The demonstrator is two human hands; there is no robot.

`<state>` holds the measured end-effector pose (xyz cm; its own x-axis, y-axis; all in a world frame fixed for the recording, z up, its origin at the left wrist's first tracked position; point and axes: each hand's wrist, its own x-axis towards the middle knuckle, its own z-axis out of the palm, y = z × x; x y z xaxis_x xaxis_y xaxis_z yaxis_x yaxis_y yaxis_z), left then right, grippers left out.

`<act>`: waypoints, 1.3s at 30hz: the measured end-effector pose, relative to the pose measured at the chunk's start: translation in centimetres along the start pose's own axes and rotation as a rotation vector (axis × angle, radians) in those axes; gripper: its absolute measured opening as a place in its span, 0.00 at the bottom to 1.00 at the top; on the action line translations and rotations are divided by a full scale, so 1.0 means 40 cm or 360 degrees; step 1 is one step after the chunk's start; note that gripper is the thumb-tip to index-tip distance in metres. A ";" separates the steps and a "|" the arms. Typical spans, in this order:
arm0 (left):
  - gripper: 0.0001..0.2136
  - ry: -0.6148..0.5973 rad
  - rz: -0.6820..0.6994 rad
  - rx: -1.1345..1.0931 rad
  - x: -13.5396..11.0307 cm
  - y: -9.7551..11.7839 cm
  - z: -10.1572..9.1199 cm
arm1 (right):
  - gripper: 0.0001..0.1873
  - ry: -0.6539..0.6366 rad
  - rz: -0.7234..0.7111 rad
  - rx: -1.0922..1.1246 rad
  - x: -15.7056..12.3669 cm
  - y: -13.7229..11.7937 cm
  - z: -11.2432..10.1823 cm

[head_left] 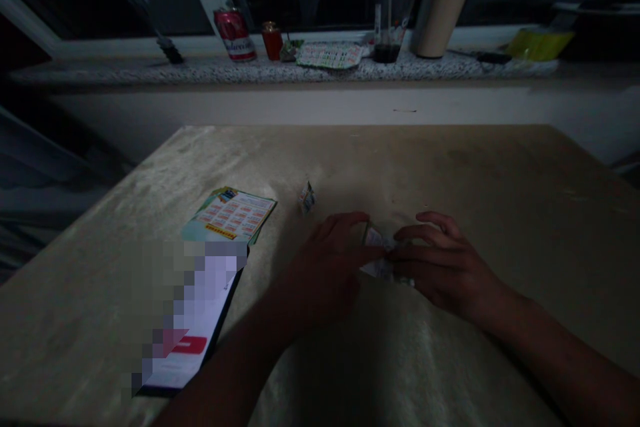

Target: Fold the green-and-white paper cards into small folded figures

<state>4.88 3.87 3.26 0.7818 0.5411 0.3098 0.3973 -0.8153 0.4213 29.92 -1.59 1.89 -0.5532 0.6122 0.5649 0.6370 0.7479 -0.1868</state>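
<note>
A small printed piece of paper (371,269), pale and apparently folded, lies low over the table between my hands. My left hand (333,263) holds its left side, thumb and forefinger on it. From the right, the bunched fingers of my right hand (445,257) grip the other side; fingers and dim light hide much of the paper. Beyond my left hand a small folded paper piece (307,199) stands on edge. Further left is a stack of printed cards (237,212) with orange-red grids.
A lit phone (193,327) lies left of my left forearm on the table (480,173). On the windowsill (200,73) stand a red can (235,35), an orange-red container (272,41), a lidded cup (393,20), a cardboard-coloured tube (445,7) and a yellow object (540,44).
</note>
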 end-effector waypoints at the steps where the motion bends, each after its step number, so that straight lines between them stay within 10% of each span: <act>1: 0.24 -0.0024 0.0028 0.0090 -0.001 -0.002 -0.004 | 0.08 -0.0048 -0.0003 0.0008 -0.002 0.006 -0.001; 15: 0.06 -0.0349 0.0277 0.0185 -0.013 0.018 0.025 | 0.23 -0.0621 0.0206 0.0063 -0.011 0.005 -0.032; 25: 0.08 -0.0451 0.0185 0.0086 -0.017 0.035 0.027 | 0.06 -0.0567 0.0565 0.0331 -0.018 -0.010 0.012; 39: 0.10 -0.0424 0.0145 0.0026 -0.022 0.039 0.035 | 0.08 -0.0617 0.0708 0.0326 -0.022 -0.014 0.021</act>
<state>5.48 1.81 2.47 0.9126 0.3939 0.1098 0.3257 -0.8625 0.3873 29.59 -2.34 0.83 -0.4377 0.8962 0.0721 0.7566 0.4104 -0.5091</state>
